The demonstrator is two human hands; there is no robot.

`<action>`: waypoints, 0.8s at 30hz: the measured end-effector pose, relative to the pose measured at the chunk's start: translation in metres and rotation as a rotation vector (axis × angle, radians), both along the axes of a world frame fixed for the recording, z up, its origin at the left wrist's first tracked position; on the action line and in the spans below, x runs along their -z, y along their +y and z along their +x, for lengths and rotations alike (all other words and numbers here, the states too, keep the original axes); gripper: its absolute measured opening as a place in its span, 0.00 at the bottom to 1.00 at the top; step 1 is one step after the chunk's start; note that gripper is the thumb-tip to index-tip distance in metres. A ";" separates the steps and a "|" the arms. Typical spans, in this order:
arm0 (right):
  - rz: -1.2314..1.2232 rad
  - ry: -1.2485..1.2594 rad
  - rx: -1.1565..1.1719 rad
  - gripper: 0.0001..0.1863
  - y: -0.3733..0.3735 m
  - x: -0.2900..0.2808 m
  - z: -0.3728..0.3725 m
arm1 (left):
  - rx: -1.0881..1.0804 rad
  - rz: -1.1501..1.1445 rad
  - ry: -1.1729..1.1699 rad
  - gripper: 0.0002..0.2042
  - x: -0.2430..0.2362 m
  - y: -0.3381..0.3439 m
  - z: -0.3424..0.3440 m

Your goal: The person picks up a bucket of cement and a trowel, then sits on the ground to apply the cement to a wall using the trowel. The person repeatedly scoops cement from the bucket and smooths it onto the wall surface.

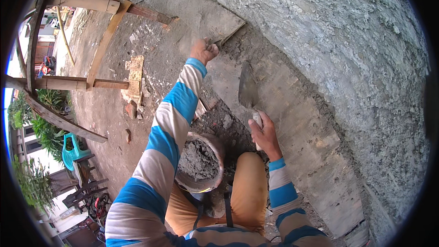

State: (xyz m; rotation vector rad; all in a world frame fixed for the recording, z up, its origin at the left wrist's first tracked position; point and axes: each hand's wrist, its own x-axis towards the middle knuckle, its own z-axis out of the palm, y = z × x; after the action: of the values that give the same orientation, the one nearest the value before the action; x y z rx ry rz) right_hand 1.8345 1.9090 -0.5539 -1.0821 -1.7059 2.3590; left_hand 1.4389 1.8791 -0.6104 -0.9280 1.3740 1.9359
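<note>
My right hand [266, 133] is wrapped round the pale handle of a trowel [247, 88]. Its pointed, mortar-grey blade is tilted away from me above a long board [297, 114] smeared with mortar. Farther off, my left hand [204, 52] is closed at the near corner of another grey board [208, 16], its fingers curled at the edge; the fingertips are partly hidden. Between my forearms stands a bucket [221, 153] holding lumpy wet mortar [197, 160]. To the right rises a rough, freshly mortared wall [338, 50], and both boards lie along its foot.
Wooden frame posts [109, 41] stand at the far left. Broken boards and rubble [133, 82] lie on the dirt ground [114, 123]. A turquoise plastic chair [71, 151] and plants [48, 123] are at the left, with a bicycle [98, 208] below them. My knees flank the bucket.
</note>
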 end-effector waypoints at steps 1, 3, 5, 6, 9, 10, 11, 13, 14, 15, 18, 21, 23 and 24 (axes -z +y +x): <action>-0.053 -0.013 -0.046 0.23 0.004 0.000 -0.006 | 0.026 0.011 0.016 0.08 -0.014 0.003 -0.004; -0.050 0.020 -0.071 0.24 0.006 -0.005 -0.031 | 0.066 0.027 0.047 0.05 -0.037 0.000 -0.014; -0.038 0.053 -0.103 0.22 -0.001 -0.005 -0.066 | 0.021 0.046 0.001 0.05 -0.055 -0.006 -0.032; -0.024 0.066 -0.110 0.20 -0.006 -0.002 -0.087 | 0.001 0.052 -0.019 0.05 -0.064 -0.008 -0.043; 0.120 0.087 -0.133 0.18 -0.023 0.053 -0.154 | 0.075 -0.039 0.078 0.06 -0.086 0.017 -0.050; 0.072 0.094 -0.137 0.18 -0.028 0.054 -0.180 | 0.062 -0.064 0.083 0.06 -0.095 0.019 -0.051; 0.027 0.096 -0.135 0.19 -0.031 0.054 -0.205 | 0.055 -0.086 0.089 0.05 -0.103 0.025 -0.050; -0.015 0.058 -0.137 0.23 -0.033 0.058 -0.252 | 0.049 -0.110 0.066 0.05 -0.099 0.033 -0.051; 0.018 0.029 -0.130 0.25 -0.031 0.075 -0.271 | 0.060 -0.115 0.047 0.05 -0.087 0.041 -0.046; 0.091 -0.001 -0.132 0.26 -0.027 0.091 -0.290 | 0.075 -0.112 0.035 0.06 -0.080 0.046 -0.039; 0.269 -0.115 -0.139 0.26 -0.020 0.109 -0.314 | 0.085 -0.089 -0.037 0.06 -0.049 0.044 -0.024; 0.407 -0.101 -0.126 0.24 -0.056 0.075 -0.326 | 0.587 -0.326 0.295 0.05 -0.008 -0.028 -0.068; 0.173 -0.177 -0.164 0.23 -0.050 0.076 -0.315 | 0.221 -0.037 0.059 0.04 0.000 -0.022 -0.049; 0.061 -0.230 -0.169 0.23 -0.044 0.081 -0.306 | 0.225 -0.084 0.054 0.04 0.001 -0.013 -0.026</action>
State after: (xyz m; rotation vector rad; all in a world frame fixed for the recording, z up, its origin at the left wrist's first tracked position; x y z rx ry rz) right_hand 1.5289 1.8647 -0.6354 -1.2912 -2.0061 2.3366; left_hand 1.4126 1.8661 -0.6114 -0.7289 1.5314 1.7570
